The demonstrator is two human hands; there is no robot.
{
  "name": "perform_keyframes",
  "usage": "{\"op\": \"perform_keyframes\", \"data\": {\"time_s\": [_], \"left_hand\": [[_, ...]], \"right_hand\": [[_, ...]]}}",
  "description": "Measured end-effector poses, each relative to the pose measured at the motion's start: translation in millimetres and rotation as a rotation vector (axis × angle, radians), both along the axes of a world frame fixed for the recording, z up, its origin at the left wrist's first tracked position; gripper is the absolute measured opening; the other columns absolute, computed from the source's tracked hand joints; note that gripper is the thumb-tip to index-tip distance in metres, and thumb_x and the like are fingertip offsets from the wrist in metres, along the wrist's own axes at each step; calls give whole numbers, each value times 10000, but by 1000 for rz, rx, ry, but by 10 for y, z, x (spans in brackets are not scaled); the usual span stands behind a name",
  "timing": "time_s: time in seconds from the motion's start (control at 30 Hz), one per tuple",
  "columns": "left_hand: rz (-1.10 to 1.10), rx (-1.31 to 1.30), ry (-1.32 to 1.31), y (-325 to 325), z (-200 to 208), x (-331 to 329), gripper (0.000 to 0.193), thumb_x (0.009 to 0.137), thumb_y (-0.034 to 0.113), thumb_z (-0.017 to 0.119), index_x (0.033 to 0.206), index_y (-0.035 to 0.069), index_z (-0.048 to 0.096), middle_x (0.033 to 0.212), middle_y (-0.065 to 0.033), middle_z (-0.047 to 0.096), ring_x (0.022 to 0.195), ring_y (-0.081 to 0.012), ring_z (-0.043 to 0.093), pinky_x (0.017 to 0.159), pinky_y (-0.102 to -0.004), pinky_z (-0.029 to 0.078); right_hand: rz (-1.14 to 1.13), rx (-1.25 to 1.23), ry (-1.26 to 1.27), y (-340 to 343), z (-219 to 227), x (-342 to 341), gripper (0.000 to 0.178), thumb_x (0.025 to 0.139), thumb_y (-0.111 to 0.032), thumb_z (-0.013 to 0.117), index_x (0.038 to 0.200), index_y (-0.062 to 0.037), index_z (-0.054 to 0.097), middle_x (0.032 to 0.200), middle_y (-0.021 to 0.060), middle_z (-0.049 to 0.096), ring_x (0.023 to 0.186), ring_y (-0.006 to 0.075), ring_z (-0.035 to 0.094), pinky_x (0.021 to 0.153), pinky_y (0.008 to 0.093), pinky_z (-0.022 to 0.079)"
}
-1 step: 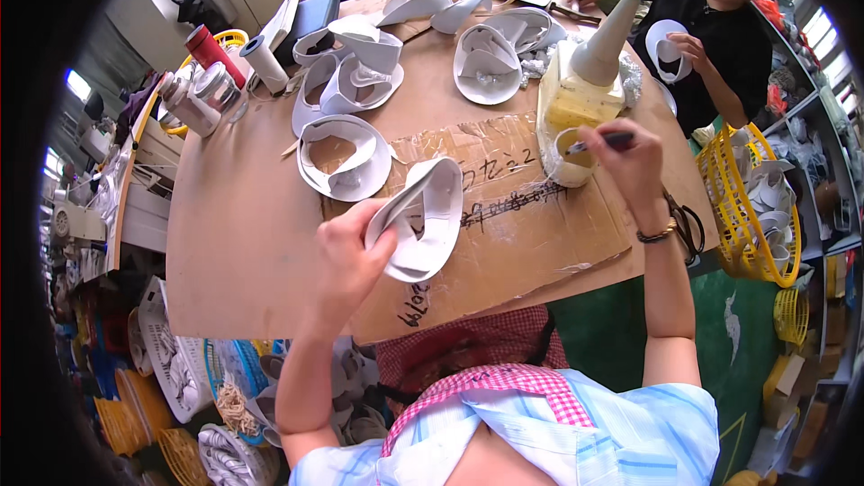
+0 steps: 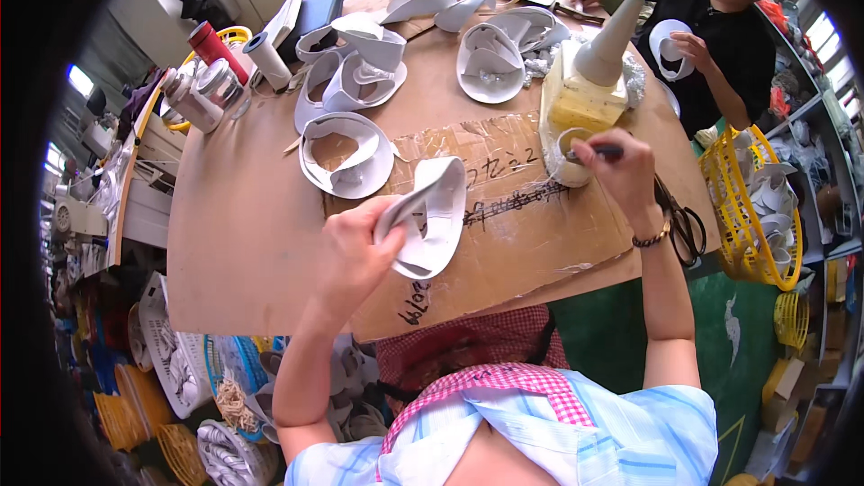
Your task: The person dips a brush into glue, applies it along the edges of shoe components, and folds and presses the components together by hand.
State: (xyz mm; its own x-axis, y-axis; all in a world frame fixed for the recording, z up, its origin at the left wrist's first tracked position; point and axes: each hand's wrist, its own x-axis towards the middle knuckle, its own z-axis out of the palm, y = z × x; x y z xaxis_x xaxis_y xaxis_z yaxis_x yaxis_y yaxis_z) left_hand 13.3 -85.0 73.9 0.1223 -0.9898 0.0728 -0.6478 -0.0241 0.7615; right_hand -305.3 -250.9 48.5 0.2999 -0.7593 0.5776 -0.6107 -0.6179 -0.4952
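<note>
My left hand (image 2: 364, 238) is closed round the edge of a white shoe upper (image 2: 444, 229), held tilted above the cardboard sheet (image 2: 513, 243). The upper's opening faces up and to the right. My right hand (image 2: 619, 166) grips a brush by its dark handle (image 2: 608, 152). The brush tip goes into the round mouth at the near end of a translucent glue container (image 2: 589, 108) with yellowish contents, and is hidden there. A grey cone-shaped spout (image 2: 612, 40) rises from this container. Left of the cardboard, another white upper (image 2: 346, 178) lies on the table.
More white uppers (image 2: 364, 76) lie at the back of the table (image 2: 238, 243). Jars (image 2: 216, 81) and a red flask (image 2: 211, 49) stand far left. Scissors (image 2: 688, 225) lie by the right edge, beside a yellow basket (image 2: 742, 207). Opposite, a person (image 2: 711, 36) holds a white piece.
My right hand has shifted slightly left and down with the brush at the container's mouth. The left hand and its upper have moved a little to the right.
</note>
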Motion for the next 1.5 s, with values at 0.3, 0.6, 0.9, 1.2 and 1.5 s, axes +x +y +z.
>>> {"op": "perform_keyframes", "data": {"time_s": [0.3,0.6,0.9,1.2,1.5], "left_hand": [[16,45,-178,-136,278,-188,261,890,122,533,1093,13,654,618,-179,527,522,-202,518,581,-374,446],[284,-152,-4,509,-377,-83,218,950,117,544,1105,-23,605,800,-224,664,713,-351,673,651,-441,503],[371,27,959,790,-865,185,220,1013,129,511,1090,-40,628,955,-53,685,837,-102,662,757,-261,573],[295,40,940,836,-868,251,237,1006,107,498,1106,-66,626,966,-74,689,840,-109,662,783,-273,571],[287,18,596,549,-583,238,201,975,90,517,962,-52,660,748,10,645,672,-27,572,597,-228,505]], "right_hand": [[338,570,-602,411,20,193,168,886,-161,727,881,6,706,704,-4,647,615,39,564,533,193,435],[630,144,-68,651,-346,1235,148,798,-172,769,822,-38,709,802,109,674,659,237,655,594,325,520],[669,360,-367,1114,-272,1701,107,821,-112,760,868,-20,732,821,104,704,702,164,672,610,277,521],[957,574,-80,982,-150,1575,116,813,-125,751,825,-11,742,760,104,688,659,172,669,589,286,514],[320,-50,102,702,-223,2020,310,887,-333,681,832,-31,718,793,132,666,617,305,659,556,377,517]]}}
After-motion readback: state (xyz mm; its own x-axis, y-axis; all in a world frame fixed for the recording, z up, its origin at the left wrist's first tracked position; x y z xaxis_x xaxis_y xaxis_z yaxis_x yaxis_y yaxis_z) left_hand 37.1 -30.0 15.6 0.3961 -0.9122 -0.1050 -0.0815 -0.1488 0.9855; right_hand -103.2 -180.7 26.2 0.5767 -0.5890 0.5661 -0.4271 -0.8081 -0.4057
